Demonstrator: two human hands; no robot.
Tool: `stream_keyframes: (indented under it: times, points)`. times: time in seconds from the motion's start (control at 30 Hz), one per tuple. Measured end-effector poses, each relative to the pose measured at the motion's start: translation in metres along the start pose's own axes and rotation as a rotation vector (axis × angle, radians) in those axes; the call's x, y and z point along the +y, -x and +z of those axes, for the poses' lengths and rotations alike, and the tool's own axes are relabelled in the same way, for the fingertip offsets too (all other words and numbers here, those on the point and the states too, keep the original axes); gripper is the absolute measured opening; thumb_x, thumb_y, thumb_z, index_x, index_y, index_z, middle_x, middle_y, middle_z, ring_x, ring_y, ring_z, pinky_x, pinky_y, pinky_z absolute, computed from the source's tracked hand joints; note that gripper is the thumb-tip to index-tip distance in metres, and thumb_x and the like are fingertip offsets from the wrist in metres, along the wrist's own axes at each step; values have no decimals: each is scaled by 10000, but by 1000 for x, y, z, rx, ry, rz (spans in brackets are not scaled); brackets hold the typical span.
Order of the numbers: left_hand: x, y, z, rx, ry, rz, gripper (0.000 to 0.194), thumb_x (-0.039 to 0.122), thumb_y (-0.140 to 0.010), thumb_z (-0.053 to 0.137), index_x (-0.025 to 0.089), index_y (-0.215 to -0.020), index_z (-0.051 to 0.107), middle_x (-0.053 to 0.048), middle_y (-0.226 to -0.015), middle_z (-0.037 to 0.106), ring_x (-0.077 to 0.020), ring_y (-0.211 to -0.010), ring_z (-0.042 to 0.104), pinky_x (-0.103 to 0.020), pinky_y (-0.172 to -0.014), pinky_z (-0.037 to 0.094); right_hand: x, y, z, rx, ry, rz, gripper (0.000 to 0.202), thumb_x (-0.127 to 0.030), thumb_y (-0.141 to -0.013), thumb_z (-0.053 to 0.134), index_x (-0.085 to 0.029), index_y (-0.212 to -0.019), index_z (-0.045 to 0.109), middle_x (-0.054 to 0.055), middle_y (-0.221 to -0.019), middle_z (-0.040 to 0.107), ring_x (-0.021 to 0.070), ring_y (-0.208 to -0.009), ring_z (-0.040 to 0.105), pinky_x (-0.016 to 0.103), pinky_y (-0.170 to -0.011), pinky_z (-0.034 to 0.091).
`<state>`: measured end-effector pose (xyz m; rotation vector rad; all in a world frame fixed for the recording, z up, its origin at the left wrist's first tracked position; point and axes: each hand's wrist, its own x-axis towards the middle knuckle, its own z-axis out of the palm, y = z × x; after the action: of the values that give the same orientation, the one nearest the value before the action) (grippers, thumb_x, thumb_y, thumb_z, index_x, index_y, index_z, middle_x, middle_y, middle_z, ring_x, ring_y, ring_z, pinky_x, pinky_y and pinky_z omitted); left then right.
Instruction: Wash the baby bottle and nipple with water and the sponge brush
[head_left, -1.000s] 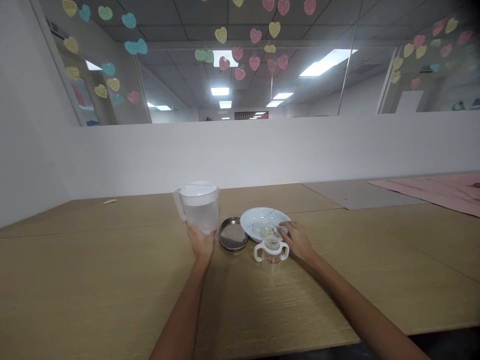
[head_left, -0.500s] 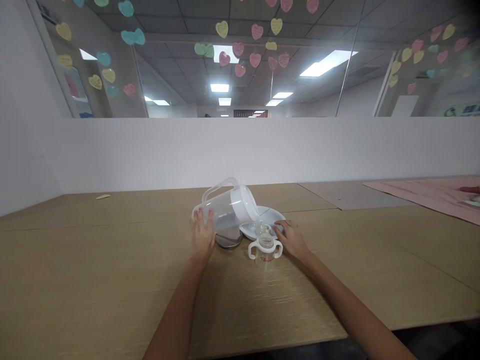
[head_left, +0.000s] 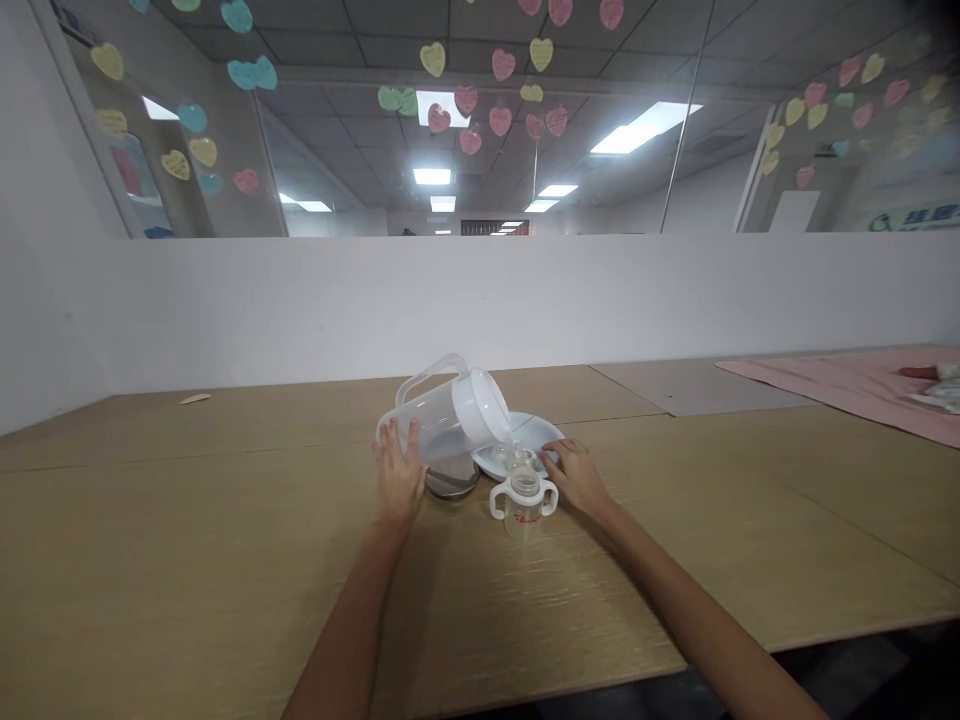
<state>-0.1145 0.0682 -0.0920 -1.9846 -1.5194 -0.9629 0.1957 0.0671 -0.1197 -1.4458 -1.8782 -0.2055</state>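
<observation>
My left hand (head_left: 400, 470) grips the lower body of a clear plastic pitcher (head_left: 439, 420). The pitcher lies tipped to the right, its white lid facing a pale plate (head_left: 534, 430). At the plate's right rim, my right hand (head_left: 576, 472) has its fingers bent over the edge, thumb near the front side. Clear bottle parts, seemingly a nipple top (head_left: 517, 457), sit at the plate's near side. In front stands an uncapped clear baby bottle (head_left: 523, 505) with two white handles and red lettering. Under the pitcher is a round metal dish (head_left: 452, 484), partly covered.
The wooden table (head_left: 225, 560) meets a low white wall (head_left: 337, 300) topped by glass with heart-shaped notes. A pink cloth (head_left: 832, 385) lies at the far right, with a person's hand (head_left: 919, 372) at its edge. A small flat beige piece (head_left: 195, 399) rests far left.
The whole view has shifted slightly, moving everything a little left. Both hands keep their places at the pitcher and plate, and the pitcher stays tipped.
</observation>
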Motion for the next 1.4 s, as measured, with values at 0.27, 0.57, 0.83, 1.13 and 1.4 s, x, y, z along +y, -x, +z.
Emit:
stream_keyframes:
  times: [0.27,0.57,0.83,1.13,1.4]
  points:
    - [-1,1,4,8,24,-5,662,285,-847,518,102,-1430,262,-223,-1511,189,-363,-1409,91,-557,-1113,177,1,-1,1,-13,-6,-5,302,-340,-908,394,-173,-880,644,78,-910,670,224,-931,553,345,-863,367]
    - [-24,1,10,263,180,187,911,461,-833,545,83,-1464,8,-282,-1472,224,-384,-1369,238,-519,-1008,397,-1,0,-1,-39,-1,18,304,-326,-912,386,-172,-874,646,82,-906,664,218,-934,539,327,-865,345]
    - [-17,-4,7,299,147,405,830,317,-856,538,107,-1461,9,-275,-1494,168,-389,-1390,159,-576,-1023,356,0,0,0,-45,5,17,308,-328,-916,385,-170,-886,648,84,-905,663,222,-967,540,329,-886,334]
    - [-19,-4,8,293,127,402,834,323,-856,536,94,-1460,10,-278,-1498,143,-386,-1398,122,-576,-1025,348,-2,-1,-2,-58,22,17,302,-324,-914,390,-172,-892,649,85,-907,663,218,-969,538,324,-875,335]
    - [-15,3,12,277,194,147,842,434,-831,558,87,-1452,108,-264,-1480,223,-374,-1380,215,-531,-1049,346,-5,-1,-5,-65,27,31,289,-313,-913,393,-175,-882,645,75,-908,664,208,-961,541,313,-877,334]
